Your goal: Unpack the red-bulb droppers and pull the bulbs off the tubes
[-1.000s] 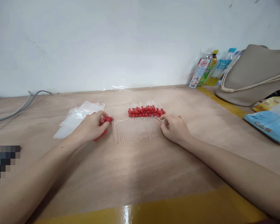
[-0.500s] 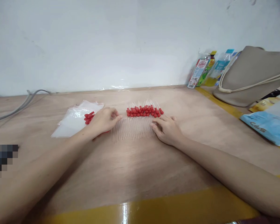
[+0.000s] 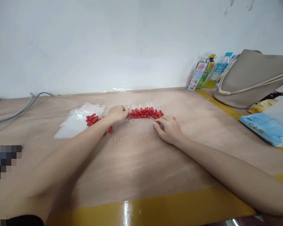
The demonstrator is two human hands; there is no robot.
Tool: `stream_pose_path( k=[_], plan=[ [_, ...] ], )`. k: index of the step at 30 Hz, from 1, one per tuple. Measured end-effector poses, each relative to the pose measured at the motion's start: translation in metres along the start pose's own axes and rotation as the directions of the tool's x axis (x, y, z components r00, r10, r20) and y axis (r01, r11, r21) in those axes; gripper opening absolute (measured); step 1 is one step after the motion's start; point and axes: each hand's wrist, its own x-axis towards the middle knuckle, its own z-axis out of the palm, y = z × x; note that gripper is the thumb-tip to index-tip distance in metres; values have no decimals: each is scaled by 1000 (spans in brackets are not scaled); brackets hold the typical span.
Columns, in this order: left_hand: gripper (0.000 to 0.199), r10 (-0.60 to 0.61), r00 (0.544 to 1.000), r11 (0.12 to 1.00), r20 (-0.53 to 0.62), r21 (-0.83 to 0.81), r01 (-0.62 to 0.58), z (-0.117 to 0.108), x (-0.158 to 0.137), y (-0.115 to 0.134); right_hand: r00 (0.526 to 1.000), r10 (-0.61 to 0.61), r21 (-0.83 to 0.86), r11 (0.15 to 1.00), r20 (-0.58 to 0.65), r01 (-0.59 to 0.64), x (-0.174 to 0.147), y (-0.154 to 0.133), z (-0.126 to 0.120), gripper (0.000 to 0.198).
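My left hand (image 3: 116,113) reaches to the left end of the row of red-capped droppers (image 3: 146,113), fingers curled there; if the grip pinches one I cannot tell. My right hand (image 3: 167,128) lies flat with fingers spread on the right end of the clear glass tubes (image 3: 134,131), I think to keep them from rolling. Tubes are too many and too fine to count. Loose red caps (image 3: 91,119), about eight, lie on the plastic bags (image 3: 76,121) on the table (image 3: 141,169)

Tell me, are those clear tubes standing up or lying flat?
Lying flat: the tubes lie side by side in a row on the table.
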Motion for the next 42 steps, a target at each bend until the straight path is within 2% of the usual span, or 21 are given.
stream_pose_path(
  k=[4,6,9,13,16,19,22,27,29,32,35,38,42],
  plan=[
    [17,88,978,992,-191,-67,-103,-1,-15,-17,999,2,51,999,-51,0,0,1,-1,24],
    [14,175,940,978,-294,-58,-200,0,-28,-24,998,-9,69,998,-66,14,0,2,0,23],
    [15,328,856,926,-399,-42,-374,7,-50,-31,992,-41,90,995,-119,52,1,3,2,24],
    [11,510,733,813,-450,-27,-582,21,-71,-35,964,-163,135,972,-209,194,2,4,1,44],
    [9,563,680,763,-470,-22,-646,29,-78,-35,936,-296,136,936,-191,323,2,1,0,54],
    [7,581,654,738,-485,-24,-674,32,-79,-35,916,-379,109,913,-131,393,2,-2,-1,48],
    [4,605,625,708,-492,-25,-705,34,-80,-33,911,-402,90,908,-89,409,3,-5,1,39],
    [1,648,544,647,-533,7,-763,36,-82,-29,904,-414,106,899,-107,424,5,-8,8,26],
    [1,648,538,639,-539,1,-769,36,-83,-26,898,-425,119,892,-115,437,6,-9,10,21],
    [13,611,575,673,-545,-26,-739,35,-84,-21,885,-446,133,877,-133,462,7,-9,13,20],
    [26,615,611,701,-499,-10,-714,34,-82,-14,865,-476,136,857,-162,497,7,-10,15,18],
    [17,653,607,687,-452,17,-727,36,-80,-8,848,-499,149,838,-180,525,7,-12,14,16],
    [13,658,596,692,-461,58,-719,37,-78,-7,843,-509,178,826,-175,536,7,-14,15,17]
  ],
)
